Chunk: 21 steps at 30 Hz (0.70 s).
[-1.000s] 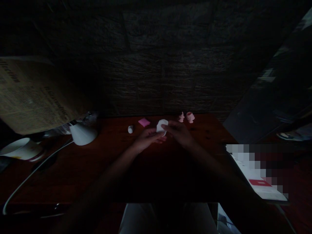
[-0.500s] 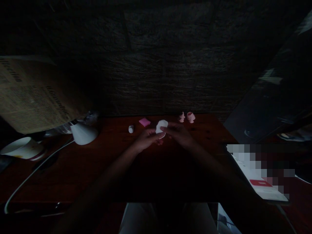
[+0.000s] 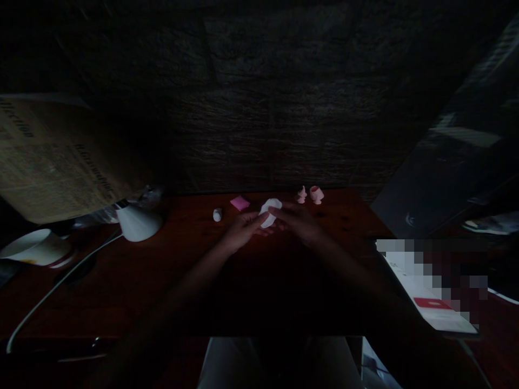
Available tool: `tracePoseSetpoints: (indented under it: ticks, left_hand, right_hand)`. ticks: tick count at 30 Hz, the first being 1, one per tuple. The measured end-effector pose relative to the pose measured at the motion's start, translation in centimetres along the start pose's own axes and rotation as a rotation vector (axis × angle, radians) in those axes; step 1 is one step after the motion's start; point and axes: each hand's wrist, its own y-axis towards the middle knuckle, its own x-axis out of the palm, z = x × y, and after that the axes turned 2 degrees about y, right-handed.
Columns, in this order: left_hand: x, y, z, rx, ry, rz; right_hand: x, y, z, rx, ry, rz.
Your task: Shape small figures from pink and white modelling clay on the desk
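The person has a flat white piece point(image 3: 272, 203) in both hands, lifted over the bench point(image 3: 133, 281). The left hand point(image 3: 242, 230) pinches its lower left side and the right hand point(image 3: 299, 220) its right side, so each grip is narrow, closed on the thin piece. It looks thin and rounded, so the handling seems well under way, though the piece has not been set down. How much work is left on it cannot be told.

Its broad face turns up towards the person, tilted rather than level. The outline is slightly longer one way, that long axis slanting from lower left to upper right; no clear front end shows.

Beyond the hands, a pink cup-shaped piece point(image 3: 317, 195) and a pointed pink piece point(image 3: 302, 195) stand upright near each other. To the left lie a pink pad point(image 3: 240, 203) and a small white lump point(image 3: 218, 215), apart.
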Motion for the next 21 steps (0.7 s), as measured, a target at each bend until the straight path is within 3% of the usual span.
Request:
tracePoseSetpoints:
  ticks: [10, 21]
  left_hand:
    - [0.17, 0.24, -0.61, 0.030, 0.078, 0.015]
    - [0.14, 0.07, -0.48, 0.045, 0.062, -0.007]
  right_hand:
    - [-0.25, -0.05, -0.09, -0.037, -0.099, 0.004]
    - [0.39, -0.09, -0.05, -0.090, -0.036, 0.036]
